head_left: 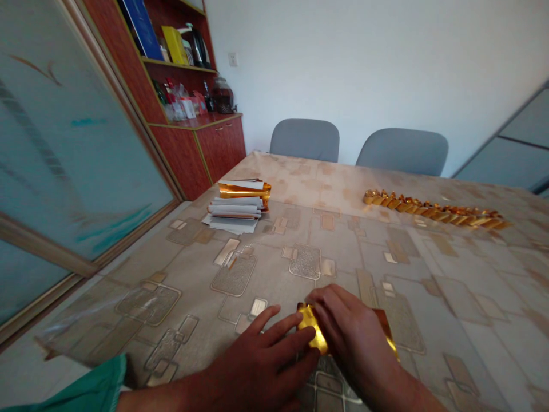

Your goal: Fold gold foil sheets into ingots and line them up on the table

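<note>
Near the front of the table lies a sheet of shiny gold foil paper [316, 335], which looks rolled or curved over. My right hand [355, 329] is closed over it, fingers bent together, and covers its middle; a darker gold end shows past the knuckles. From the left, my left hand [261, 360] reaches in with its fingers spread, the fingertips resting at the paper's left end. Further back on the left is a loose pile of paper sheets [235, 209], pale on one side and gold on the other. A row of folded gold paper pieces [433, 212] stands at the back right.
A patterned cloth under a clear cover lies on the table [274, 257]. Two grey chairs [304, 139] stand behind the far edge. To the left are a red-brown cabinet [218, 146] with bottles and boxes, and a frosted glass sliding door [77, 131].
</note>
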Tool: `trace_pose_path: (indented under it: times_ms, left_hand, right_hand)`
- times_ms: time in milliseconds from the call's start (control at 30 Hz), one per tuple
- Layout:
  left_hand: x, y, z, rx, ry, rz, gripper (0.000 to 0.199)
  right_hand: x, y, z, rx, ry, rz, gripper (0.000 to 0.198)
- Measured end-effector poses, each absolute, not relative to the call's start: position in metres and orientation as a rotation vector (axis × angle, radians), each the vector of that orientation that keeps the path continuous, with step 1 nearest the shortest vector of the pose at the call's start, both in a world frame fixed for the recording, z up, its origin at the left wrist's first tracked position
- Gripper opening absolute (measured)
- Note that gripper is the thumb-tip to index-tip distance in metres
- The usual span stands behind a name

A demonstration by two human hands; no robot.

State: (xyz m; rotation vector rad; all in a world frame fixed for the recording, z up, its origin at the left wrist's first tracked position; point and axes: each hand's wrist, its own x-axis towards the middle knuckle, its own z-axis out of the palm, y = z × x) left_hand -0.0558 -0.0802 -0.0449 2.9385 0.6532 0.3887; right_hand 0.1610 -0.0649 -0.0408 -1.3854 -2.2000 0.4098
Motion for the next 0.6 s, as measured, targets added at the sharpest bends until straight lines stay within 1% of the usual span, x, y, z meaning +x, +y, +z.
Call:
trace_pose_path:
  times_ms: [33, 133, 167, 233, 300, 367, 433, 600]
  left_hand:
    - [-0.056, -0.080, -0.045, 2.929, 0.657, 0.393, 0.045]
    - [-0.055, -0.079, -0.044, 2.915, 0.658, 0.415, 0.041]
    - [-0.055, -0.079, -0.043, 2.915, 0.659, 0.412, 0.040]
    - [-0.055, -0.080, -0.039, 2.916, 0.664, 0.401, 0.039]
    - [-0.056, -0.081, -0.035, 2.911, 0.667, 0.373, 0.040]
    - [-0.056, -0.082, -0.032, 2.913, 0.660, 0.365, 0.041]
    - [-0.056, -0.081, -0.030, 2.916, 0.648, 0.359, 0.043]
    - [-0.058, -0.079, -0.030, 2.919, 0.639, 0.276, 0.048]
  right_hand:
    - [0.171, -0.068, -0.036, -1.375, -2.166, 0.403, 0.025]
    - [0.203, -0.078, -0.025, -1.448, -2.153, 0.190, 0.015]
    - [0.211, -0.083, -0.023, -1.468, -2.152, 0.114, 0.016]
    - [0.218, -0.094, -0.023, -1.434, -2.177, -0.123, 0.018]
    - [0.211, -0.105, -0.028, -1.294, -2.238, -0.320, 0.022]
    - [0.196, -0.115, -0.038, -1.137, -2.311, -0.296, 0.027]
    - [0.183, -0.123, -0.048, -1.072, -2.362, -0.273, 0.032]
    - [0.193, -0.130, -0.056, -1.086, -2.457, -0.492, 0.040]
